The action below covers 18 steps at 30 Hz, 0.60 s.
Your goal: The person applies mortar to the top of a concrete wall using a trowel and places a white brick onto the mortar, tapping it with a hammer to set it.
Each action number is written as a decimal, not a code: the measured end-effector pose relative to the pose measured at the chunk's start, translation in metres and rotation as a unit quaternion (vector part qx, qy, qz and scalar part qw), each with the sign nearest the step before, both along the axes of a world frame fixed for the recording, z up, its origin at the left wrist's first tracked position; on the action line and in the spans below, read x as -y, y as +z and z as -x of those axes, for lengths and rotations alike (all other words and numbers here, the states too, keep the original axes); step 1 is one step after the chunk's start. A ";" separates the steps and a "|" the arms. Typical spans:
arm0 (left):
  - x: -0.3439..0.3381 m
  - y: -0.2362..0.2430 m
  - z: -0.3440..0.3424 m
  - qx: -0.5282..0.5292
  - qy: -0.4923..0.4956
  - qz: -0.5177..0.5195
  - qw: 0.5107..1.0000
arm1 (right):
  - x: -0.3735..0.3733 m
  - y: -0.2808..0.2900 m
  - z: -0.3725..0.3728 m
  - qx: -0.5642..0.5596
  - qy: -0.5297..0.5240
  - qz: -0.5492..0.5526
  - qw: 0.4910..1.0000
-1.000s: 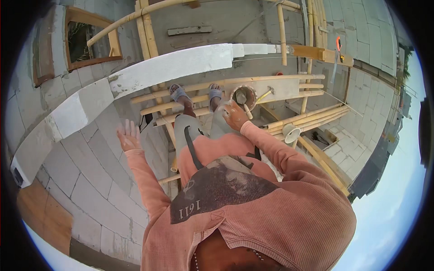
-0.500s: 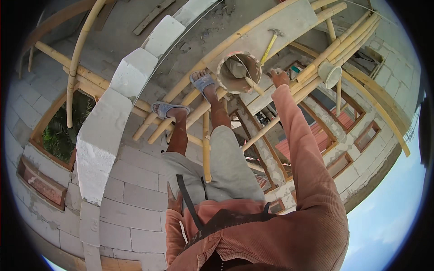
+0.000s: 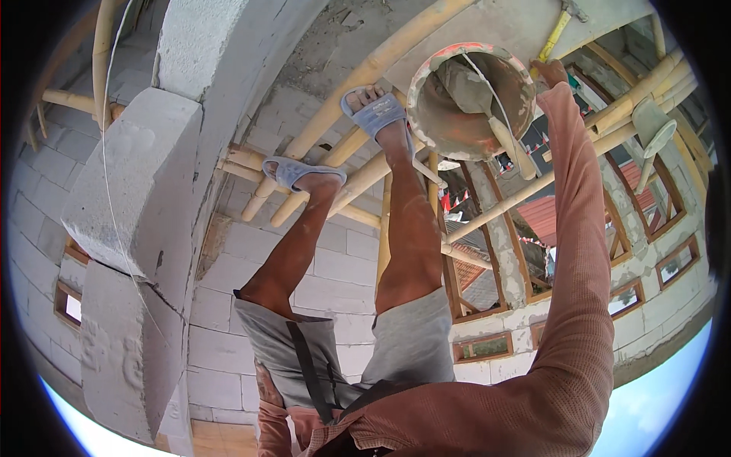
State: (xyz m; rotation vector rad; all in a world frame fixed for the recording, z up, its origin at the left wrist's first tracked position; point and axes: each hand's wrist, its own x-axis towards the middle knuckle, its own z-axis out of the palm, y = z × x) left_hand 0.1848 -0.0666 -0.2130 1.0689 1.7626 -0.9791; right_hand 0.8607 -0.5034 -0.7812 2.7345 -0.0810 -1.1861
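Observation:
My right hand (image 3: 550, 74) reaches far forward and closes around the lower end of a hammer's yellow handle. The hammer (image 3: 558, 34) lies on a grey board, its metal head pointing away from me. Just left of that hand stands a mortar-smeared bucket (image 3: 415, 114) with a thin pale bail. Inside it rests a trowel (image 3: 464, 90), its wooden handle sticking out over the near rim. My left hand (image 3: 268, 385) is low beside my grey shorts, at the thigh. Its fingers are mostly hidden.
My sandalled feet stand on bamboo poles (image 3: 365, 183) high above the floor, with gaps between. A block wall topped by pale blocks (image 3: 133, 183) rises at left. A pale scoop-like vessel (image 3: 653, 128) sits by bamboo at right. Wooden window frames (image 3: 678, 261) lie beyond.
My right hand has moved from beside the hammer onto its handle end. The view has shifted closer, so bucket, feet and wall appear larger. My left hand stays near the thigh.

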 end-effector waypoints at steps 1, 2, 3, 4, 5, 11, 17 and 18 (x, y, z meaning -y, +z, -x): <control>0.000 -0.004 0.005 0.010 0.015 0.005 1.000 | 0.008 0.006 -0.024 -0.036 0.011 -0.005 0.999; 0.001 0.001 0.007 0.008 0.026 0.001 1.000 | 0.004 0.008 -0.021 0.037 0.013 0.011 0.999; 0.001 0.005 0.005 0.011 0.038 -0.009 0.999 | -0.001 0.007 -0.015 0.108 0.009 0.020 0.994; 0.002 0.005 0.006 0.019 0.052 -0.014 0.998 | -0.011 0.026 -0.024 0.146 -0.008 0.013 0.989; 0.001 0.004 0.003 0.029 0.064 -0.023 0.997 | -0.013 0.049 -0.027 0.150 -0.044 -0.015 0.988; 0.023 0.044 -0.002 0.074 0.439 -0.133 0.886 | -0.101 0.252 0.039 0.072 -0.349 -0.226 0.907; -0.011 0.107 0.058 0.182 0.675 -0.316 0.641 | -0.160 0.532 0.209 0.054 -0.361 -0.433 0.824; -0.022 0.125 0.071 0.200 0.691 -0.355 0.597 | -0.164 0.564 0.227 -0.016 -0.327 -0.476 0.816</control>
